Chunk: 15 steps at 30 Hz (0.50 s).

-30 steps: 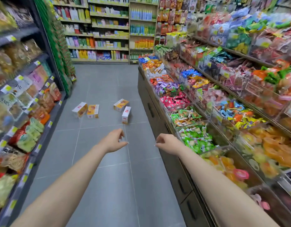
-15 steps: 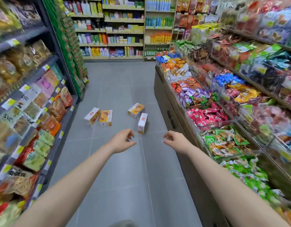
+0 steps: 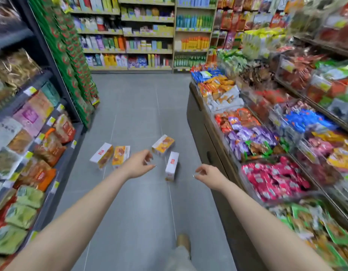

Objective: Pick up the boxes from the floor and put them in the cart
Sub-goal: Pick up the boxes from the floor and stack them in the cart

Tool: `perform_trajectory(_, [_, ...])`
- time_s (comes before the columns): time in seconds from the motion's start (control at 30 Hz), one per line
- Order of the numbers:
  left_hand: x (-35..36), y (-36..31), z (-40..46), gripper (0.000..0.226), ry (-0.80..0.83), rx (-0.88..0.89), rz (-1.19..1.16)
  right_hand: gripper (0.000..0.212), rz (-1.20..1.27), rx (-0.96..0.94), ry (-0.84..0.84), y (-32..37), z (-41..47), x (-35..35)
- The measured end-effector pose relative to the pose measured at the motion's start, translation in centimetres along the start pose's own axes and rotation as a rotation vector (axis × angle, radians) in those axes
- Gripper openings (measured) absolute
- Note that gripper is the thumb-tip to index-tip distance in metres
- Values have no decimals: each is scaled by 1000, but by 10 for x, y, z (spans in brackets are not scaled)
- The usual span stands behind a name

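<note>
A: We're partway down the aisle, grey tiled floor (image 3: 134,106) ahead, snack shelves on both sides. What's the step, as we read it?

B: Closing on the boxes. We'd judge the task barely begun: all four lie on the floor, and no cart shows in this view. We should walk right up, crouch rather than stoop, and take one box per hand by its long sides.

A: Which ones first?

B: The nearest pair, we think. The white box (image 3: 171,166) stands on a narrow face between our hands, and the orange box (image 3: 163,145) sits just behind it. Further left, the red-and-white box (image 3: 102,155) and the yellow box (image 3: 120,155) lie side by side, touching or nearly so; the blur makes that hard to call.

A: And our hands?

B: The left hand (image 3: 139,164) is held out with fingers loosely curled, holding nothing. The right hand (image 3: 209,176) is the same: relaxed, part-curled, empty. Both hang above the floor, short of every box. In the picture the left fingertips (image 3: 149,160) overlap the orange box's edge, but that's only line of sight; we aren't touching it.
</note>
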<state>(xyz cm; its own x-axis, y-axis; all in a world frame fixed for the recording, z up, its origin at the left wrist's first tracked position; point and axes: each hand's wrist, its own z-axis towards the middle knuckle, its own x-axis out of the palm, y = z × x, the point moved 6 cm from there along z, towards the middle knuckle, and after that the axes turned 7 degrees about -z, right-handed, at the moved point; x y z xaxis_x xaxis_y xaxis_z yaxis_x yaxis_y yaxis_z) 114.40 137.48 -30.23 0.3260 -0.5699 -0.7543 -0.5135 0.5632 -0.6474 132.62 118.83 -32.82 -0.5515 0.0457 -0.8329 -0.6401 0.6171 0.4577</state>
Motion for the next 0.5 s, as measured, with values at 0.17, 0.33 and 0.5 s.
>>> perform_trajectory(0.17, [-11,13,107,28,6,-78,1,33,-27,-14,82,-6,121,-35])
perform_trajectory(0.33, [-26,23,194,26,1,-142,-18,33,-1,-4,123,-8,221,-69])
perform_trajectory(0.5, [-18,46,265,29,92,-167,-11,35,29,13,171,-9,289,-79])
